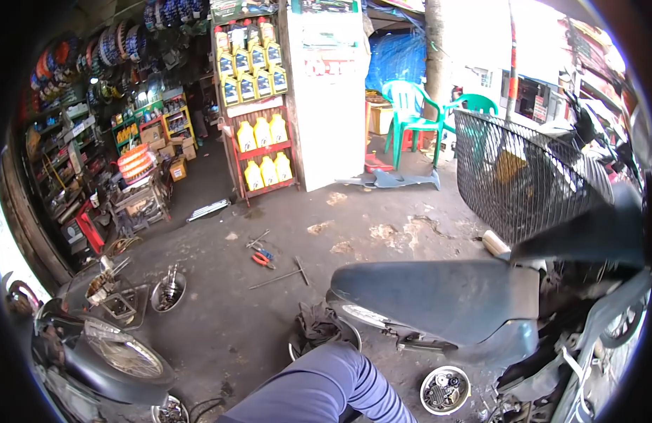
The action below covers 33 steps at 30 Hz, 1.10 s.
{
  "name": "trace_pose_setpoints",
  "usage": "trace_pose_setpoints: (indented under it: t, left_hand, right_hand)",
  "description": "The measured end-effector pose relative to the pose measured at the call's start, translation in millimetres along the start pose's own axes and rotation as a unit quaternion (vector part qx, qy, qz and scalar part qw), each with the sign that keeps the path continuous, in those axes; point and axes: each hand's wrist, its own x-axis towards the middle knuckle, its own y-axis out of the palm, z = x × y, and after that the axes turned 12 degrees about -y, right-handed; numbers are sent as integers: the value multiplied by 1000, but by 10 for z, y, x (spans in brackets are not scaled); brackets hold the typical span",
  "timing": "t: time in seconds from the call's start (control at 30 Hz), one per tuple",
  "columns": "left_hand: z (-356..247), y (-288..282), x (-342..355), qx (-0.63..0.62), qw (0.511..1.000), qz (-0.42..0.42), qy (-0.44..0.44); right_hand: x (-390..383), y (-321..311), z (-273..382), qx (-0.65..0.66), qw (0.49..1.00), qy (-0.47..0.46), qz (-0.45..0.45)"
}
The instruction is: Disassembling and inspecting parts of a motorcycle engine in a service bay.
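Note:
Neither of my hands shows in the head view. My bent knee in purple-grey trousers (305, 384) rises from the lower edge. Just beyond it, a dark rag (319, 326) is bunched over a round container. A motorcycle with a long dark seat (432, 292) stands to the right, its front parts partly stripped. Between my knee and the motorcycle, a white bowl (426, 403) holds small metal parts. On the floor ahead lie red-handled pliers (262, 261) and a T-handle wrench (298, 273).
A metal bowl of tools (169, 289) and a motorcycle wheel (125, 349) stand at the left. Yellow oil bottles fill a red rack (259, 148). Green plastic chairs (413, 116) and a large black mesh basket (523, 169) are at the far right. The concrete floor (220, 331) is patchy.

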Motion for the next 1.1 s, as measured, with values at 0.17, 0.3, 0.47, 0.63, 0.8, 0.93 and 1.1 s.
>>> trace_pose_setpoints:
  t: [0.17, 0.3, 0.47, 0.63, 0.8, 0.93, 1.1]
  left_hand:
    - [-176, 80, 190, -13, 999, -50, 9]
    - [-625, -18, 168, -17, 995, -70, 63]
    - [-569, -612, -1057, 34, 981, -64, 179]
    - [-576, -831, -1205, -7, 982, -32, 187]
    - [-599, -941, -1081, 92, 974, 128, 164]
    - [-743, -905, -1085, 88, 968, 141, 187]
    - [-705, -770, -981, 92, 962, 194, 169]
  right_hand:
    - [-116, 137, -443, -210, 960, -53, -178]
    - [-198, 100, -222, -174, 974, -36, -139]
    - [-222, -31, -804, -154, 977, -27, -148]
    - [-308, 96, -877, -203, 954, -12, -220]
    - [-557, 46, -848, -210, 923, 20, -323]
    - [-1143, 313, -456, -169, 889, 74, -419]
    - [-1689, 898, -755, -96, 802, 104, -580]
